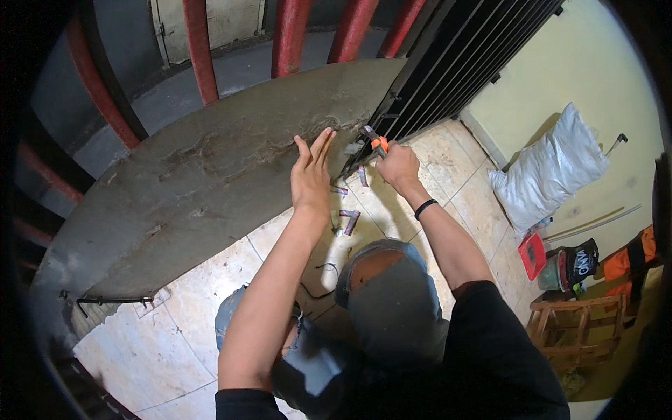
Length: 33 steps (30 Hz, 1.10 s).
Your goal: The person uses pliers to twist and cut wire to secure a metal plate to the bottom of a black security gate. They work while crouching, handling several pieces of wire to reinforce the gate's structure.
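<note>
My left hand (312, 178) is raised, fingers stretched out and holding nothing, in front of a rough grey cement wall (231, 140). My right hand (399, 168) grips an orange-and-black hand tool (379, 145) with a metal end. Its exact kind is hard to make out. The metal end is close to the lower corner of a black barred gate (437, 77), where the gate meets the wall. Whether it touches the gate cannot be told. Below my hands, several small dark, narrow tube-like pieces (352, 222) lie on the tiled floor (434, 168).
Red posts (289, 38) rise behind the wall. A stuffed white sack (553, 168) leans against the pale wall at right. Nearby are a red dustpan-like piece (532, 255), a black bag (581, 259) and a wooden frame (577, 329). A metal rod (112, 301) sits low at left.
</note>
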Available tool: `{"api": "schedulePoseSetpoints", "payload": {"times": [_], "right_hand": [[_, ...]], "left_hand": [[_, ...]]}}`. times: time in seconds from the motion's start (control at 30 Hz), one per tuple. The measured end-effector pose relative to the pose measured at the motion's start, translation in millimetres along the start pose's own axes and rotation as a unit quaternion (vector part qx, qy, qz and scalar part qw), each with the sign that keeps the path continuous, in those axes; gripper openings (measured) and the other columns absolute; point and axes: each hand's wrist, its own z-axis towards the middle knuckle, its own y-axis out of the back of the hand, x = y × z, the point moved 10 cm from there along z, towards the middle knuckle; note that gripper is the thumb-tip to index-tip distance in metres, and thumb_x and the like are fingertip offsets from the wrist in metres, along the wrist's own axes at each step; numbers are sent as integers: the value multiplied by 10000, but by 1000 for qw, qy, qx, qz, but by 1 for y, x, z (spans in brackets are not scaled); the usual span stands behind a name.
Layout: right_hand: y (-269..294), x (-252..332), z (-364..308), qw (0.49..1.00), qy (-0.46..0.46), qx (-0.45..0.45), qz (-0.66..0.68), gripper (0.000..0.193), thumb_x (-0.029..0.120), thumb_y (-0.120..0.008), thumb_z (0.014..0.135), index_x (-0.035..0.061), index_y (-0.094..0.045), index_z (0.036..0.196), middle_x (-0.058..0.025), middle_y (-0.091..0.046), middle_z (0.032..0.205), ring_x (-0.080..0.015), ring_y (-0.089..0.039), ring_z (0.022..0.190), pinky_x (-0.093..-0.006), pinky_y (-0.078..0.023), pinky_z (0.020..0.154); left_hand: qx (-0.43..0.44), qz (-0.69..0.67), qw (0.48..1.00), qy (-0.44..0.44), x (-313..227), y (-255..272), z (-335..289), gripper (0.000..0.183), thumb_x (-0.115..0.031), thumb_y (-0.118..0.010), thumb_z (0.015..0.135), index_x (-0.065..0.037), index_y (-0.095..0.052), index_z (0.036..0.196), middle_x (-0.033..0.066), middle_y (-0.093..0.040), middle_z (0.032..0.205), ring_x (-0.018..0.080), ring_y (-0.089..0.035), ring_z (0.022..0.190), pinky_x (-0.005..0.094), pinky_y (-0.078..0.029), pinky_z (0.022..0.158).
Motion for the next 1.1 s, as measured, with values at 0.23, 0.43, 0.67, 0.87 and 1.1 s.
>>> {"api": "schedulePoseSetpoints", "payload": {"times": [0.23,0.43,0.67,0.87,1.1], "right_hand": [[1,3,2,999,22,-18,36,318,288,-673,856,-13,-692,953,-266,-729,884,-397,-741,840,-496,-592,746],[-100,-2,-26,675,-183,468,541,299,329,-627,980,130,-505,792,67,-385,616,-83,-374,471,-262,-314,388],[-103,25,-46,446,-154,558,683,336,328,-617,1009,176,-433,772,74,-348,638,-70,-324,541,-255,-279,476],[-84,15,-28,690,-95,422,580,230,289,-587,997,67,-568,938,-44,-608,787,-126,-573,590,-306,-436,463],[-71,-10,-9,829,-78,346,432,369,306,-596,921,-52,-671,971,-135,-710,883,-214,-696,779,-403,-577,588]], "left_hand": [[5,17,1000,0,3,-2,0,667,-320,-509,1015,-210,-302,1639,-42,-13,1755,220,52,1607,619,-144,1203],[-3,48,999,-6,0,-3,5,697,-321,-508,1011,-204,-263,1652,-47,-23,1755,200,30,1607,595,-164,1200],[-7,21,1000,-9,-3,-2,8,715,-271,-542,988,-201,-277,1648,-32,-29,1755,202,14,1606,608,-202,1194],[-24,-2,1000,-2,1,6,1,710,-204,-590,939,-157,-366,1611,-10,-87,1746,201,-18,1607,673,-187,1192],[-93,-64,993,37,-7,30,2,625,-170,-578,924,-123,-481,1539,43,-234,1710,218,-164,1591,665,-144,1216]]}}
